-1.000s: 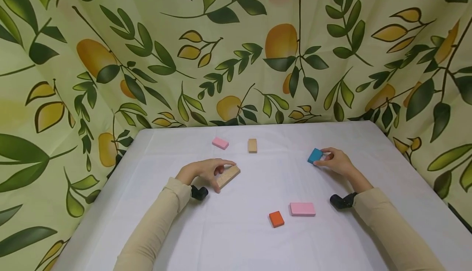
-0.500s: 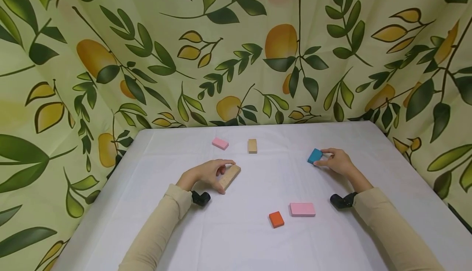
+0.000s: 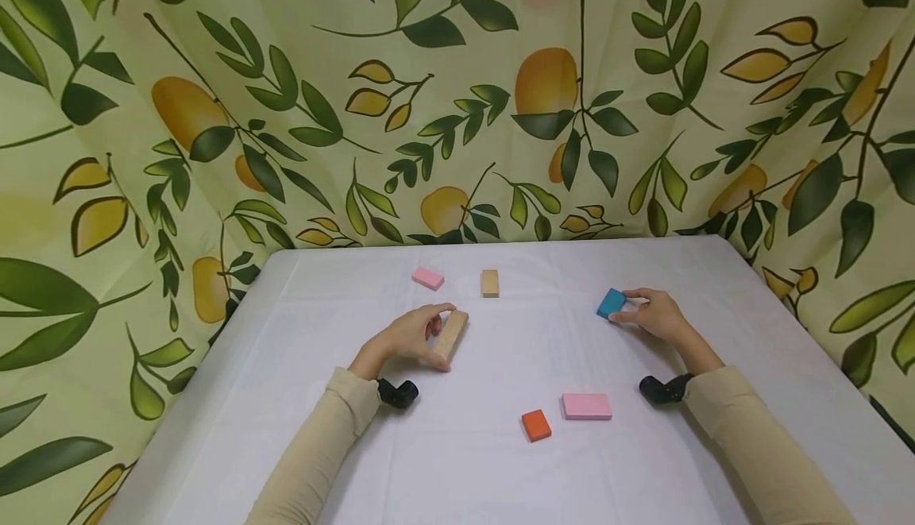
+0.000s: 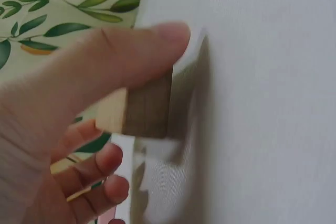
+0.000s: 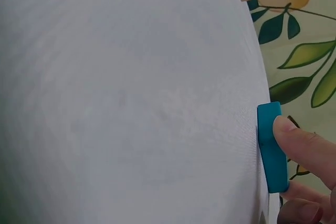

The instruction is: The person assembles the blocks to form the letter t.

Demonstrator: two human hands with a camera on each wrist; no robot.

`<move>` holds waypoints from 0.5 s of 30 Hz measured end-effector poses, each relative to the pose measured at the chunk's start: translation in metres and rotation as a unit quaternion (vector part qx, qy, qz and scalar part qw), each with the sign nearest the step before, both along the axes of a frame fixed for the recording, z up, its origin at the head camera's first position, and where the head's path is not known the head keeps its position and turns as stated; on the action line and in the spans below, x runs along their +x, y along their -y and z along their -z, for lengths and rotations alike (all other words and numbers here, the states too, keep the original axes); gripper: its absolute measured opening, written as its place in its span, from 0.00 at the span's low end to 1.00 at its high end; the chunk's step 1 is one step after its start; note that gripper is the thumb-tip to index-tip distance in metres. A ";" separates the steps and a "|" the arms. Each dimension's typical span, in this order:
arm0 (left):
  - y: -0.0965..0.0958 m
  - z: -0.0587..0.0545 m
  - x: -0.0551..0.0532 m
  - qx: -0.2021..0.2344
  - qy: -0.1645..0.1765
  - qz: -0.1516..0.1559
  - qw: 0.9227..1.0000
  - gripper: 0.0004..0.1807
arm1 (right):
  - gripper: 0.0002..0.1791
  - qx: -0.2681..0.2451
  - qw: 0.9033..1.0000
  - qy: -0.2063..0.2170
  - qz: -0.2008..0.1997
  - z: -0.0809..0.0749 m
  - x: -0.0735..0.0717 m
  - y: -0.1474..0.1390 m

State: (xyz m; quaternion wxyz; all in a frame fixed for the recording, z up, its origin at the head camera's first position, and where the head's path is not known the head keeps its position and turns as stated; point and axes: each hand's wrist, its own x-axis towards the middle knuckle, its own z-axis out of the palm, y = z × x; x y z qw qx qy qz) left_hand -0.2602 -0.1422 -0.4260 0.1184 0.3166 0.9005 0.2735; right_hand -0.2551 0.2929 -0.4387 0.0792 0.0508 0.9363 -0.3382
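Observation:
My left hand (image 3: 412, 336) pinches a long plain wooden block (image 3: 452, 336) by its two ends, thumb at the near end and a finger at the far one. In the left wrist view the wooden block (image 4: 147, 109) shows under the thumb, with a shadow on the cloth beside it. Toward the right of the table, my right hand (image 3: 656, 314) holds a blue block (image 3: 611, 303) between thumb and fingers. The right wrist view has the thumb against the broad face of the blue block (image 5: 272, 148), which sits at the cloth surface.
At the back of the white-clothed table (image 3: 343, 287) lie a small pink block (image 3: 427, 278) and a short wooden block (image 3: 489, 283). Nearer the front are an orange block (image 3: 536, 425) and a larger pink block (image 3: 586, 407). A leaf-patterned curtain (image 3: 457, 112) hangs behind.
The left hand has shifted slightly right, and its long wooden block has turned to point more away from me. The right hand and blue block stay in place.

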 end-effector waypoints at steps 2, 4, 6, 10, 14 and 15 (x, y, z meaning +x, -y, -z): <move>-0.002 0.001 0.002 0.003 -0.011 -0.020 1.000 0.54 | 0.44 -0.009 1.000 0.003 0.005 0.001 -0.001 0.000; -0.006 0.001 0.005 0.005 -0.014 -0.042 0.999 0.54 | 0.43 -0.020 1.000 0.005 0.011 0.002 -0.001 -0.001; -0.010 0.000 0.009 0.012 -0.012 -0.061 0.998 0.53 | 0.44 -0.035 0.999 0.009 0.016 0.003 -0.001 -0.002; -0.018 0.001 0.015 0.030 -0.008 -0.083 0.996 0.54 | 0.45 -0.058 0.998 0.019 0.021 0.005 -0.002 -0.003; -0.027 0.001 0.021 0.041 -0.008 -0.095 0.995 0.55 | 0.46 -0.075 0.996 0.037 0.028 0.007 -0.004 -0.004; -0.029 0.001 0.023 0.046 -0.007 -0.098 0.994 0.55 | 0.46 -0.079 0.996 0.042 0.030 0.007 -0.005 -0.004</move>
